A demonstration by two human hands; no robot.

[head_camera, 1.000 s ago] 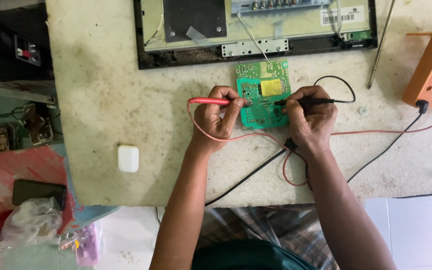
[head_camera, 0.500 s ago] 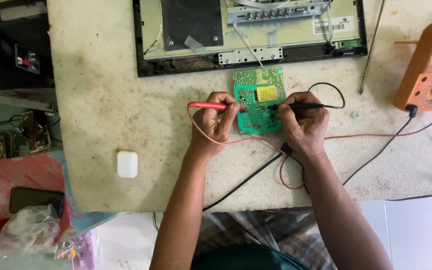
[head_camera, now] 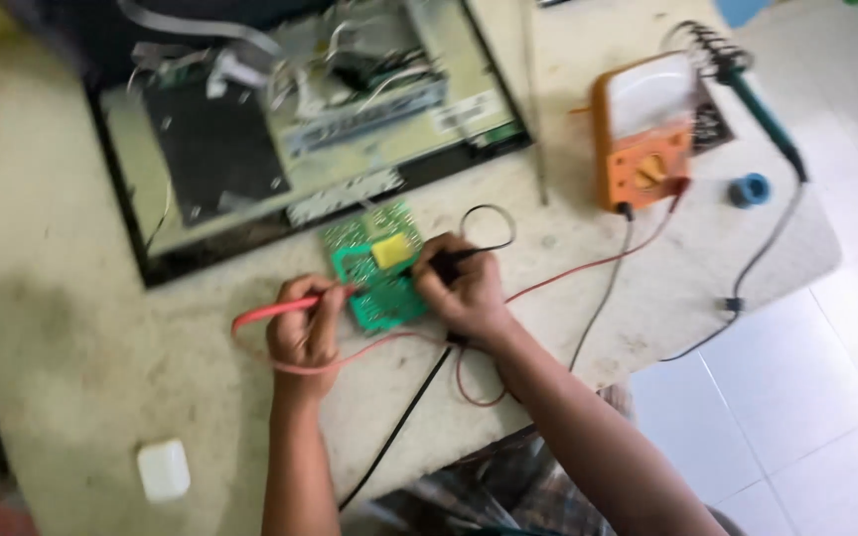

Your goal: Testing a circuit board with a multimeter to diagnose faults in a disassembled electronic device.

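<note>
White rectangular label [head_camera: 469,112] on opened chassis; orange meter's pale dial window [head_camera: 647,94].

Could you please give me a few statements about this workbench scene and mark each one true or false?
1. The left hand holds a red test probe. True.
2. The right hand holds a blue screwdriver. False: it holds a black test probe.
3. Both probes are aimed at the green circuit board with a yellow block on it. True.
4. The orange multimeter lies to the left of the board. False: it lies to the right, beyond the right hand.
5. A small white rectangular box sits on the stone tabletop near the left forearm. True.
6. The opened flat-panel chassis lies on the tiled floor. False: it rests on the tabletop behind the board.
</note>
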